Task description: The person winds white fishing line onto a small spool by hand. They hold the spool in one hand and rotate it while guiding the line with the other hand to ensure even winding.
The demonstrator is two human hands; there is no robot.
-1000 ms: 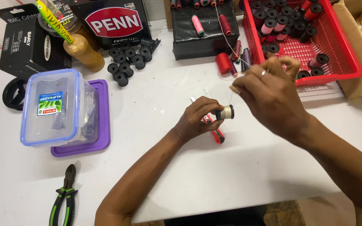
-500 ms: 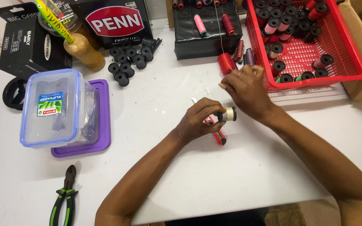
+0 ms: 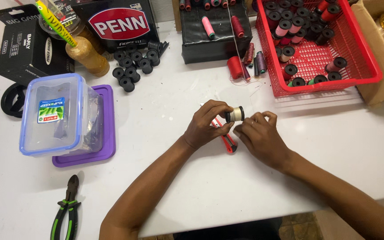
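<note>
My left hand (image 3: 207,124) grips a small black spool wound with pale thread (image 3: 235,114) just above the white table (image 3: 178,186). My right hand (image 3: 259,135) sits right beside the spool, its fingertips pinched at the spool's right end, seemingly on the thin thread. A red utility knife (image 3: 228,141) lies on the table under and between both hands, partly hidden by them.
A red basket (image 3: 334,84) of thread spools stands at the back right. Loose black spools (image 3: 132,66) and a red spool (image 3: 235,67) lie behind. A clear lidded box on a purple lid (image 3: 65,118) is at left, green-handled pliers (image 3: 67,209) near the front-left edge.
My right hand came down from near the red basket to the spool and now touches it. The left hand kept its hold on the spool and barely moved.
</note>
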